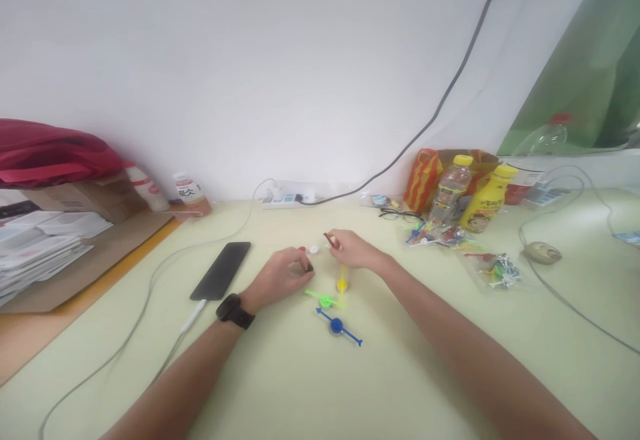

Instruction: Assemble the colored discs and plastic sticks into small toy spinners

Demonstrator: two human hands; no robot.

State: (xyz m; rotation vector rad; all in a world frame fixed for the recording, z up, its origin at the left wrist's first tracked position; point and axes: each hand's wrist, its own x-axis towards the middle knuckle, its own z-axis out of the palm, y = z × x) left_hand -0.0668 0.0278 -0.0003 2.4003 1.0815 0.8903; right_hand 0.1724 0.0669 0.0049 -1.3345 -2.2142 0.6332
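Note:
My left hand (281,277), with a black watch on its wrist, is curled on the pale green table (280,373) and pinches a small dark piece at its fingertips. My right hand (353,250) is closed on a thin dark red stick, held just above the table. Between the hands lie a small red piece (302,249) and a small white piece (314,249). In front of the hands lie three plastic spinner toys: a yellow one (342,283), a green one (324,299) and a blue one (338,326).
A black phone (221,270) on a white cable lies left of my hands. Stacked papers, a cardboard box and a red bag are far left. Behind are a power strip (287,199), glasses (397,214), bottles (487,207), bags of small toys (493,270) and a mouse (543,252).

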